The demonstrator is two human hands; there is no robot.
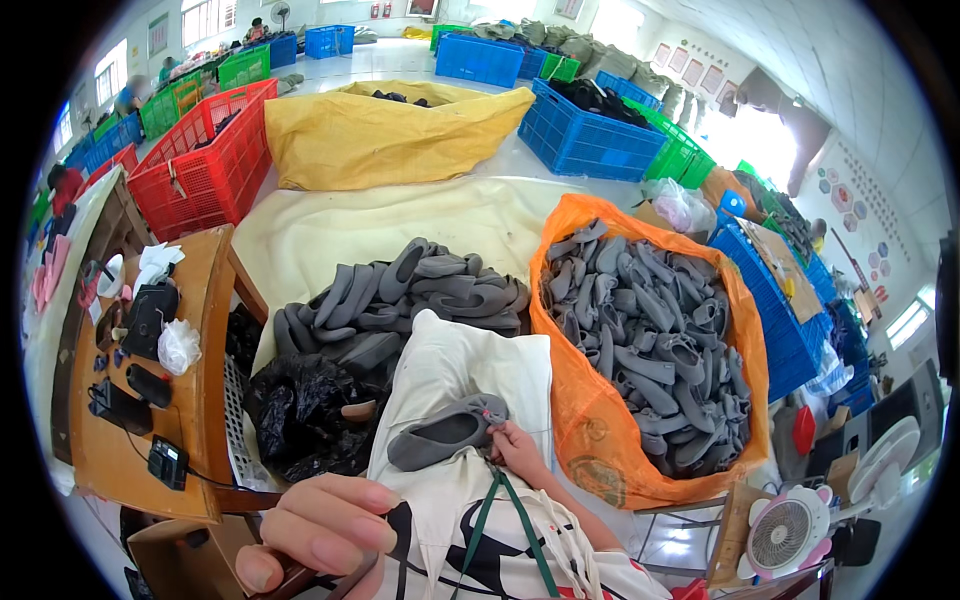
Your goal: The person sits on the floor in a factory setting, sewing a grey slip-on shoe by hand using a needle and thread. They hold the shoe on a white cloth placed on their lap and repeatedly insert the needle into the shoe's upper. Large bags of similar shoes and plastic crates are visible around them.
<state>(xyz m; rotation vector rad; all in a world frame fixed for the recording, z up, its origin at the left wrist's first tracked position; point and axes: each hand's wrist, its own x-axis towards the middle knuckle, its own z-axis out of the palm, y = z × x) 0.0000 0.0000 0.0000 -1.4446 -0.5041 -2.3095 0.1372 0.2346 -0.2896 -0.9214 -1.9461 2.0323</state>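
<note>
A grey slip-on shoe [440,432] lies across the white cloth over my lap, its opening facing up. Pinkish marks show at its right end. There my right hand [515,452] is closed, pinching the edge of the shoe. Close to the camera, low on the left, my left hand [325,525] is raised with its fingers curled in. What those fingers hold, if anything, is hidden. Past my lap lies a heap of grey shoes [440,285] on a pale sheet [400,215]. An orange sack [590,440] full of similar shoes stands to the right.
A black plastic bag [305,415] lies left of my lap, beside a wooden table [205,400] with small devices. Farther off stand a red crate [205,160], a yellow sack [390,135] and a blue crate [580,130]. A small fan [785,535] is at lower right.
</note>
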